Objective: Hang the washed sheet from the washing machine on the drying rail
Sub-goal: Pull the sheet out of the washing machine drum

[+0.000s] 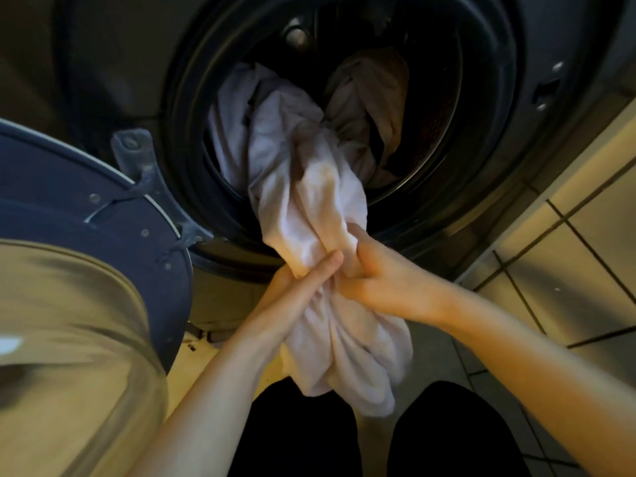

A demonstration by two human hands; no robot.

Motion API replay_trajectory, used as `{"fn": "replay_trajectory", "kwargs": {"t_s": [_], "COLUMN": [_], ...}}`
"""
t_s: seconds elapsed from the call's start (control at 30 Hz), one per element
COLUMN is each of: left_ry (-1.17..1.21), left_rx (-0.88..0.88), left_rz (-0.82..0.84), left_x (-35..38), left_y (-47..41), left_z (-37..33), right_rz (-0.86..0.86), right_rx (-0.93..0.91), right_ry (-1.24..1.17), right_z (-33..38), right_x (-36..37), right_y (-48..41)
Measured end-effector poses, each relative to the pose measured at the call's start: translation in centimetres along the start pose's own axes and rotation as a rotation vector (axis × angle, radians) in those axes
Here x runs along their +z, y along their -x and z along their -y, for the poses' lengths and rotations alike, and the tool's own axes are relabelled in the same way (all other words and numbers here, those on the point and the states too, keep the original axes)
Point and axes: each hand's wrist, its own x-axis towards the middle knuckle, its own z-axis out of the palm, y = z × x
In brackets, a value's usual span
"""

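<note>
A pale, bunched sheet (303, 187) trails out of the drum opening of a dark front-loading washing machine (488, 139) and hangs down between my arms. My left hand (296, 294) grips the twisted sheet from the left, fingers curled round it. Right beside it, my right hand (375, 270) grips the same bunch from the right. The lower end of the sheet dangles below both hands over my knees. More of the sheet lies inside the drum, partly hidden. No drying rail is in view.
The machine's round door (93, 208) stands swung open at the left, its glass bowl (69, 332) close to my left arm. A beige cloth (378, 98) lies deeper in the drum. A tiled floor (568, 256) runs along the right. My dark-clad knees are at the bottom.
</note>
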Motion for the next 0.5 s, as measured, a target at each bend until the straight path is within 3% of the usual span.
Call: {"fn": "replay_trajectory", "kwargs": {"t_s": [0.07,0.13,0.27,0.4,0.5], "left_ry": [-0.031,-0.100,-0.119,-0.144,-0.173], "left_rx": [0.000,-0.008,-0.054,-0.065,-0.026], "left_rz": [-0.080,-0.126,-0.117,-0.072,-0.016], "left_x": [0.4,1.0,1.0,0.2,-0.5], "left_y": [-0.1,-0.3,-0.3,0.4,1.1], "left_z": [0.3,0.2,0.1,-0.3,-1.2], "right_rz": [0.108,0.098,-0.067,0.003,0.060], "right_rx": [0.008,-0.010,-0.220,-0.185,-0.274], "right_ry": [0.160,0.379,0.612,0.936,1.137], "right_z": [0.6,1.2,1.5,0.4,0.5], "right_x": [-1.0,-2.2,-5.0,-6.5,-6.7], "right_y": [0.3,0.1,-1.9,-4.2,-6.1]}}
